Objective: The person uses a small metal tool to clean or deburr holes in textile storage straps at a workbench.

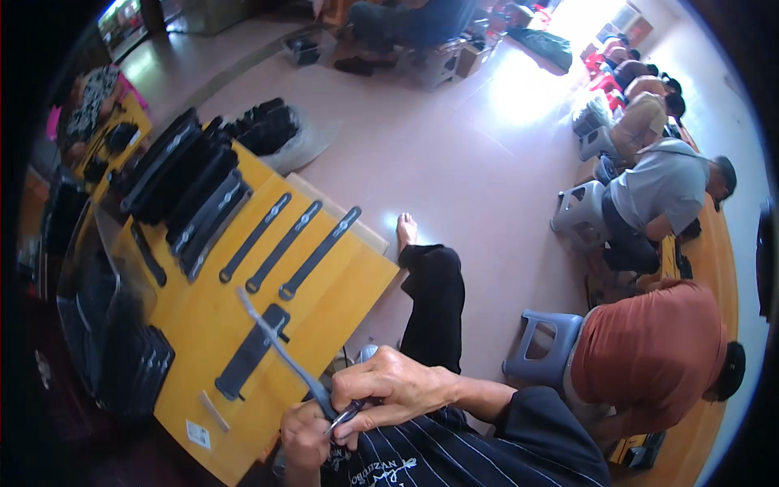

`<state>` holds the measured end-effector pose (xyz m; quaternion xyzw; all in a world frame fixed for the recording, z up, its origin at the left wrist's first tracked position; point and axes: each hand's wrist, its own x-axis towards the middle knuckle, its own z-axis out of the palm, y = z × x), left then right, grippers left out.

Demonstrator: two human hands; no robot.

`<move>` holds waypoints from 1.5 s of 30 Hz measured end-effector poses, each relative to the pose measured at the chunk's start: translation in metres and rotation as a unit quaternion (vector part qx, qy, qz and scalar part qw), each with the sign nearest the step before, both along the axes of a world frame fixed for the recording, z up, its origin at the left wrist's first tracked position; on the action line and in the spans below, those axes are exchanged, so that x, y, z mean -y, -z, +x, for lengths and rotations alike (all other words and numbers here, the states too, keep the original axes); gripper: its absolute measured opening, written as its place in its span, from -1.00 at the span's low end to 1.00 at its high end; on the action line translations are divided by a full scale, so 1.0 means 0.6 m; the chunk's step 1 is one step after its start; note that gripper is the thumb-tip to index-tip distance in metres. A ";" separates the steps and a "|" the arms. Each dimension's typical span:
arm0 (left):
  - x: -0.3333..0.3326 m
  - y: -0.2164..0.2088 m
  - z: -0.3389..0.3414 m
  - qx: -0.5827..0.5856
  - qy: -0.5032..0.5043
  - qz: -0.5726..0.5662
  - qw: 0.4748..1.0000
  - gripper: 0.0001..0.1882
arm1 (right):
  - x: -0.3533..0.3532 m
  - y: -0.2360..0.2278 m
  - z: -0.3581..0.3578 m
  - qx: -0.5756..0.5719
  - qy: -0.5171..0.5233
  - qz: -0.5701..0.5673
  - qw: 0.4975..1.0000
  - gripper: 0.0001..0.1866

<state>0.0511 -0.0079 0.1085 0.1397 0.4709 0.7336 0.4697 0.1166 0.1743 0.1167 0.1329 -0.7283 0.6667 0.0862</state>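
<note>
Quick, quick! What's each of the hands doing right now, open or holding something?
Left hand: closed, seemingly pinching the end of the grey strip.
Right hand: closed, holding a scissors-like metal tool.

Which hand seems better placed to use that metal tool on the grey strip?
Right hand, likely: it holds the metal tool, while the left hand seems to grip the grey strip close by.

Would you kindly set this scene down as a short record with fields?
Left hand: grips a gray strip
Right hand: holds a small metal tool by the strip's lower end; exact type unclear
Yellow table: three narrow dark straps in a row, a wider dark strap, a white label
Right side: person in red-brown shirt, blue-gray stool
</note>
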 end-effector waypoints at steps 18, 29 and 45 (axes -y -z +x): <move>0.016 -0.002 0.004 -0.278 0.012 0.104 0.955 -0.66 | 0.036 -0.023 0.014 0.224 -0.067 -0.294 0.927 -0.76; 0.065 0.029 0.010 -0.139 0.188 0.014 0.972 -0.66 | -0.247 0.053 0.121 0.145 0.167 -0.669 0.709 -0.84; 0.127 0.094 0.056 -0.191 0.176 -0.058 0.964 -0.69 | -0.289 0.066 0.075 0.081 0.516 0.149 0.840 -0.90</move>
